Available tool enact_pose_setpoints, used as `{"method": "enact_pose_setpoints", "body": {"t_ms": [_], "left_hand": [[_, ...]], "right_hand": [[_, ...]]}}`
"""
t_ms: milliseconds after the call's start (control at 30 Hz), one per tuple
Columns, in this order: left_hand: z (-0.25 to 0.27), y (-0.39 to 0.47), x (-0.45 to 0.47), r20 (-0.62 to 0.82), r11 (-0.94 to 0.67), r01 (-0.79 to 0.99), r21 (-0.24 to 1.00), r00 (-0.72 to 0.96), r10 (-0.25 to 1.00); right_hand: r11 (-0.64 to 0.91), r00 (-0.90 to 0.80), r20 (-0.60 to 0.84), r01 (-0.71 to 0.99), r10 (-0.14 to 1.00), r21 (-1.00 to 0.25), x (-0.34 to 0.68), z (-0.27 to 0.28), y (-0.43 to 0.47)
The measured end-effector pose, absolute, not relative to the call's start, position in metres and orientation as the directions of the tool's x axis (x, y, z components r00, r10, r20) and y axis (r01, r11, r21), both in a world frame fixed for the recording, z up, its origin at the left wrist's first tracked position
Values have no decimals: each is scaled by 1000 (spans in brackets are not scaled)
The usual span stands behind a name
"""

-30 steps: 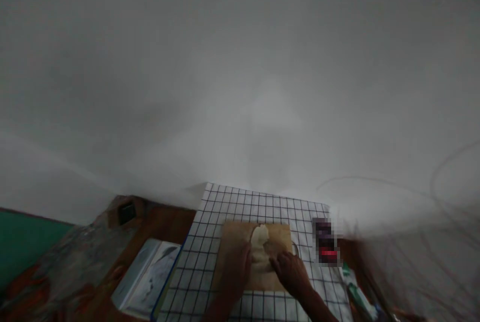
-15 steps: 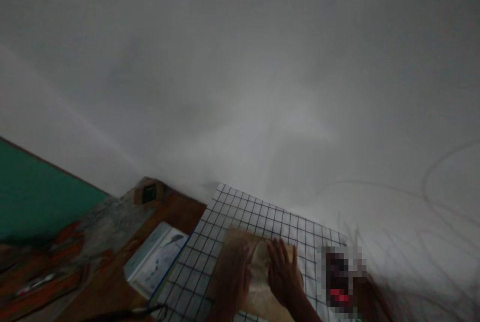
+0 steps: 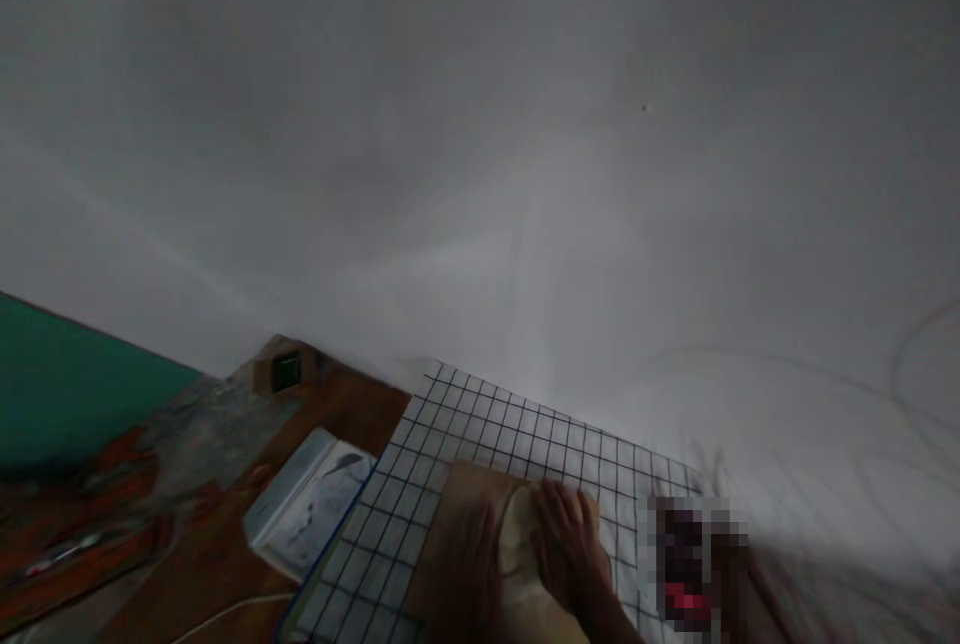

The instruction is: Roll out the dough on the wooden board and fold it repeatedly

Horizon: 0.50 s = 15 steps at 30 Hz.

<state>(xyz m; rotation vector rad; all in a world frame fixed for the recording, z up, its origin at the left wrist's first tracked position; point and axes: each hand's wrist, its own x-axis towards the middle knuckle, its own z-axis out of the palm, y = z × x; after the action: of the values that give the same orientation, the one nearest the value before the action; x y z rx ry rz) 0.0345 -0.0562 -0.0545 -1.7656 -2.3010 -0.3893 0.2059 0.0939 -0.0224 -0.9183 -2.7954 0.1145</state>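
Observation:
A pale, soft-looking piece point(image 3: 517, 536) lies between my two hands on a flat brown board or sheet point(image 3: 469, 484); I cannot make out its material. My right hand point(image 3: 571, 542) rests on its right side, palm down with the fingers stretched out. On the opposite side, my left hand point(image 3: 476, 559) lies flat along its edge, fingers extended, dark and somewhat blurred. Neither hand is wrapped around anything. Under the board spreads a white cloth with black grid lines point(image 3: 480, 414).
Left of the cloth, a pale box with a picture on it point(image 3: 319, 499) lies on a brown wooden surface point(image 3: 360, 414). A small brown box with a dark opening point(image 3: 285, 371) stands farther back. A pixelated patch point(image 3: 686, 564) hides something at right. A white wall rises behind.
The view has shifted slightly. My hands stay on the pale piece, which now shows more of its length toward me. A light cord has come into view at the lower left.

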Motion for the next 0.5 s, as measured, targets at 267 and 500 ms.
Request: {"method": "enact_pose_setpoints", "body": {"t_ms": [267, 500], "left_hand": [[-80, -56, 36, 374, 234, 968, 85, -249, 894], [-59, -46, 33, 330, 161, 980, 118, -192, 924]], "right_hand": [[817, -814, 95, 560, 573, -133, 207, -30, 105], [723, -687, 228, 672, 690, -161, 216, -27, 83]]}}
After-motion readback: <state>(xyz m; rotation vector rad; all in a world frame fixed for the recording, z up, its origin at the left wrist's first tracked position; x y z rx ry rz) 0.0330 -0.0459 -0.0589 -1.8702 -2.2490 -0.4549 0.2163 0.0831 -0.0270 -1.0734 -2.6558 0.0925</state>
